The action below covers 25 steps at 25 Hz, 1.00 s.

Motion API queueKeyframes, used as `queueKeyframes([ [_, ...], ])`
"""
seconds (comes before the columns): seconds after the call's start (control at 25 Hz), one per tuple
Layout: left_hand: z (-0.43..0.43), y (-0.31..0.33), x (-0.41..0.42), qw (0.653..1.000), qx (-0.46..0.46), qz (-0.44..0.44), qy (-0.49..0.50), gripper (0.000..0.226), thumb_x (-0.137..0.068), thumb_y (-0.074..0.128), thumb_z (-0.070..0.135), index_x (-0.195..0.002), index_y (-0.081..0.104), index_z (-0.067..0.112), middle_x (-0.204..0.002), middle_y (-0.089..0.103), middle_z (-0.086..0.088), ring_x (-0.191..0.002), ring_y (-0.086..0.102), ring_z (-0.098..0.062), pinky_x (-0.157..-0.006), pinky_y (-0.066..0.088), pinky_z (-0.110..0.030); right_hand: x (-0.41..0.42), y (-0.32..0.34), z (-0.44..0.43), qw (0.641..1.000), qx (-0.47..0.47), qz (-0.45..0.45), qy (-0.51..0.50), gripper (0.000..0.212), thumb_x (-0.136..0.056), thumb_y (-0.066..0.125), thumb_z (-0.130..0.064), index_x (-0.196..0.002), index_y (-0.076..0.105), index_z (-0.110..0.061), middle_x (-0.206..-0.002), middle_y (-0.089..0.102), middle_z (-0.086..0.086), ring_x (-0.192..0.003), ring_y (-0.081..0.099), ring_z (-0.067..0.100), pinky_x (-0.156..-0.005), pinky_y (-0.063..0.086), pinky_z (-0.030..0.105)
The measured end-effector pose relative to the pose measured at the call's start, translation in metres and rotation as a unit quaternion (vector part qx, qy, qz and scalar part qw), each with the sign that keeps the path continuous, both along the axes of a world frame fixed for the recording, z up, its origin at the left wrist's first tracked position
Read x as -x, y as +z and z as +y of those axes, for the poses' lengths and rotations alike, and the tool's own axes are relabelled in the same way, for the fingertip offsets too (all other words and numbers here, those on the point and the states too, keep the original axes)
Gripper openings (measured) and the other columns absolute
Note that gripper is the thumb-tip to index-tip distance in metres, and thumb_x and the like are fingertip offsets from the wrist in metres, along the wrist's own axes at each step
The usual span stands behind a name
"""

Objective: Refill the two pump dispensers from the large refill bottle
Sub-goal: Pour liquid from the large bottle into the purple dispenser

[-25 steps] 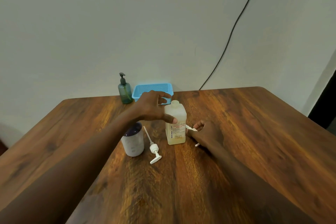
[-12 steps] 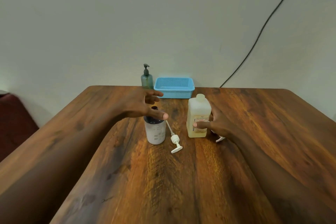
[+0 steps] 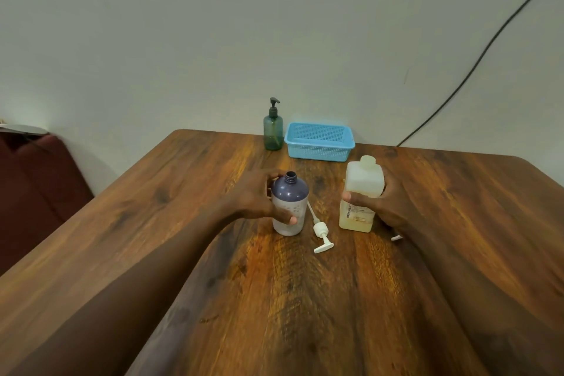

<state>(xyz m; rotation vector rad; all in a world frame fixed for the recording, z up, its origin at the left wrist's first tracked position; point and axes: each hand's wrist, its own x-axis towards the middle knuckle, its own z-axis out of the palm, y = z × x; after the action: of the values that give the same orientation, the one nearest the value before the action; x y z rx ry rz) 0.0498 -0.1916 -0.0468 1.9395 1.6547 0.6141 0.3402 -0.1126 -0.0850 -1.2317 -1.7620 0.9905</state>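
Left hand [image 3: 253, 197] curls round the open purple-topped dispenser [image 3: 289, 207] at frame centre; right hand [image 3: 383, 203] grips the refill bottle [image 3: 361, 195]; white pump [image 3: 320, 230] lies between them

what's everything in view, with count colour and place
refill bottle: 1, translucent white, yellowish liquid, centre-right
open dispenser bottle: 1, purple over pale, left of it
pump head: 1, white, lying between them
green pump dispenser: 1, dark green, far edge
basket: 1, blue, right of that dispenser
small piece: 1, white, by right wrist
table: 1, brown wood
cable: 1, black, on wall
seat: 1, dark red, far left
left hand: 1, fingers grip open dispenser bottle
right hand: 1, fingers grip refill bottle
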Motion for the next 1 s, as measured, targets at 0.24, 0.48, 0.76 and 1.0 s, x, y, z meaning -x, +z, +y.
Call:
queueKeyframes([
  [0.24, 0.002, -0.016, 0.0, 0.993, -0.05, -0.101, 0.039, 0.081, -0.063, 0.096, 0.032, -0.134, 0.056, 0.03, -0.118, 0.064, 0.016, -0.104, 0.061, 0.001, -0.086, 0.051, -0.015, 0.026, 0.007, -0.005, 0.983, -0.147, -0.075, -0.084, 0.091, -0.05, 0.092, -0.063, -0.125, 0.05, -0.033, -0.114, 0.061, -0.012, -0.104, 0.063, 0.013, -0.08, 0.059, 0.033],
  [0.48, 0.004, -0.005, -0.003, 0.98, -0.134, -0.127, 0.071, 0.075, -0.059, 0.097, 0.039, -0.125, 0.06, 0.036, -0.105, 0.066, 0.025, -0.096, 0.063, 0.008, -0.078, 0.051, -0.009, 0.044, 0.043, -0.002, 0.92, -0.332, -0.191, -0.08, 0.087, -0.057, 0.089, -0.066, -0.128, 0.053, -0.03, -0.122, 0.068, -0.002, -0.098, 0.066, 0.017, -0.077, 0.059, 0.034],
  [0.76, 0.0, -0.002, -0.007, 0.966, -0.211, -0.136, 0.059, 0.076, -0.053, 0.085, 0.064, -0.121, 0.065, 0.036, -0.109, 0.07, 0.021, -0.098, 0.065, 0.005, -0.08, 0.056, -0.015, 0.05, 0.055, -0.001, 0.895, -0.376, -0.233, -0.06, 0.076, -0.071, 0.062, -0.077, -0.13, 0.045, -0.033, -0.121, 0.07, 0.001, -0.092, 0.069, 0.019, -0.077, 0.062, 0.041],
  [1.0, 0.005, -0.002, -0.009, 0.962, -0.234, -0.135, 0.048, 0.079, -0.055, 0.086, 0.062, -0.126, 0.064, 0.034, -0.112, 0.07, 0.018, -0.099, 0.067, 0.0, -0.083, 0.06, -0.026, 0.048, 0.061, 0.002, 0.883, -0.388, -0.257, -0.055, 0.077, -0.076, 0.07, -0.067, -0.136, 0.051, -0.023, -0.123, 0.069, 0.005, -0.094, 0.069, 0.022, -0.083, 0.059, 0.034],
])
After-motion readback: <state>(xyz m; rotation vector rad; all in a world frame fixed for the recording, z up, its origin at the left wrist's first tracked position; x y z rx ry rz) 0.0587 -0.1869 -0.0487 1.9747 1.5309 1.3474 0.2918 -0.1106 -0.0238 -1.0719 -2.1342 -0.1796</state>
